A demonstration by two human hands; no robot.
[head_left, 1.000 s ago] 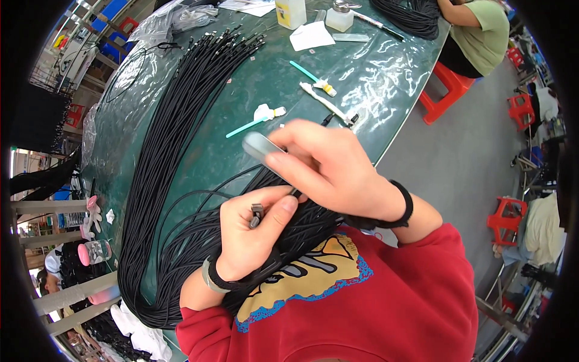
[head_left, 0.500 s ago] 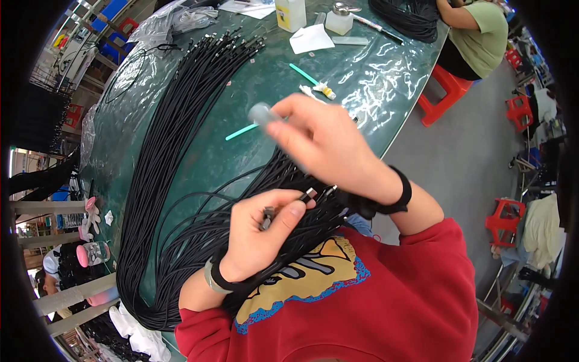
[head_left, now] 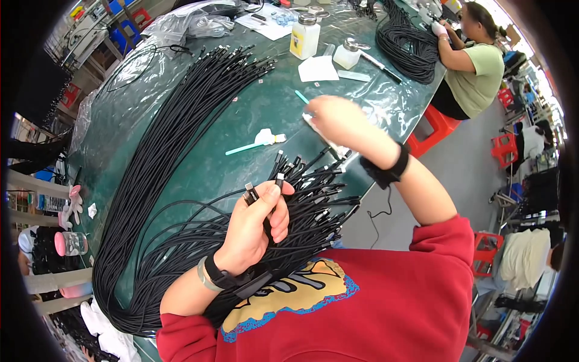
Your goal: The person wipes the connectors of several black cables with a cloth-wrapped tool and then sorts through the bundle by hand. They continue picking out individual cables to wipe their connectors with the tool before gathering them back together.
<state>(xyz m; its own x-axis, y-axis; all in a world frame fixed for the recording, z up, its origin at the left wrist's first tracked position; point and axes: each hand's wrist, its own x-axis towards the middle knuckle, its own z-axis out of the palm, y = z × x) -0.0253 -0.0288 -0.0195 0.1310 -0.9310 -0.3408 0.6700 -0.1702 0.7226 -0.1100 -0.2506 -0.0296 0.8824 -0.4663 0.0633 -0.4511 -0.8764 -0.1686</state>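
My left hand [head_left: 256, 220] is closed around black USB cables, and a metal-tipped cable plug [head_left: 279, 180] is pinched at the thumb. Another plug [head_left: 250, 192] sticks out beside it. Beyond it, my right hand [head_left: 342, 120] is slightly blurred, its fingers curled over a teal stick [head_left: 301, 96] whose far end shows past the fingertips; the rest is hidden. A second teal stick [head_left: 241, 148] lies on the table, with a white wad [head_left: 263, 137] and a yellow piece at its end. Below my hands, many cable ends [head_left: 322, 208] spread out beside my shirt.
A long bundle of black cables [head_left: 163, 145] curves along the left of the green table [head_left: 199, 175]. Farther back stand a white bottle [head_left: 304, 41], a pump bottle [head_left: 348, 54] and white paper [head_left: 318, 69]. At the right, a person [head_left: 479, 66] works by coiled cables [head_left: 407, 48].
My right hand has moved away from my left, up and right, onto the farther stick. My left hand has turned with its plugs pointing upward. The view has shifted, showing more of the table's far side.
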